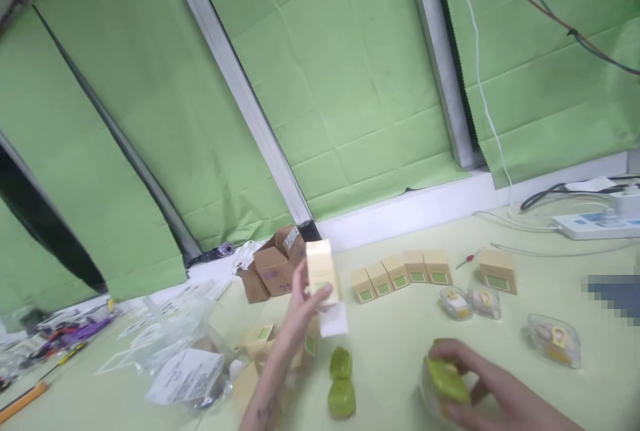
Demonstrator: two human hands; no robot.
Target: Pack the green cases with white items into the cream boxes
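My left hand [300, 301] grips a small cream cardboard box [321, 267], held up off the table with a pale flap hanging open at its lower end. At the lower right, my right hand [483, 377] has its fingers closed round a small green case [447, 379]. Something clear, like a plastic shell, shows beside that case, but blur hides how they join. Between my hands a second green case [342, 396] lies hinged open on the table. Clear plastic packs [554, 341] with yellow and white contents sit to the right.
Several cream boxes [399, 272] stand in a row behind, with another box [497, 271] farther right. A brown carton [279, 263], plastic bags [185, 371] and more cream boxes [260, 341] lie left. A power strip [585, 225] with cables is at the back right.
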